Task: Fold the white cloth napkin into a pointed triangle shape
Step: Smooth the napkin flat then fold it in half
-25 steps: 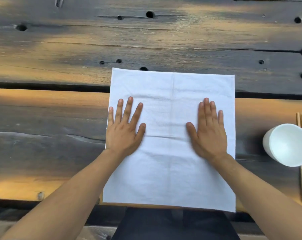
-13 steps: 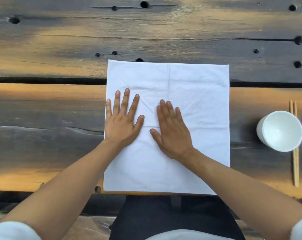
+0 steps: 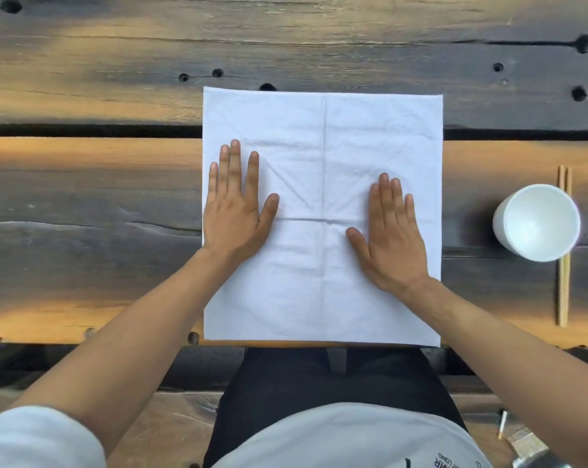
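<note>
The white cloth napkin (image 3: 323, 136) lies spread flat as a square on the dark wooden table, its near edge at the table's front edge. Crease lines cross it down the middle and across. My left hand (image 3: 237, 207) rests palm down on the napkin's left side, fingers apart, holding nothing. Palm down as well, my right hand (image 3: 390, 234) lies on the right half, fingers together and pointing away from me.
A white cup (image 3: 537, 222) stands to the right of the napkin, on top of a pair of wooden chopsticks (image 3: 563, 298). The wooden table (image 3: 83, 197) has a dark gap between planks and several holes. My lap shows below the table edge.
My right hand slid from the right side to the napkin's middle, then back out to the right half. The left hand stayed on the left side.
</note>
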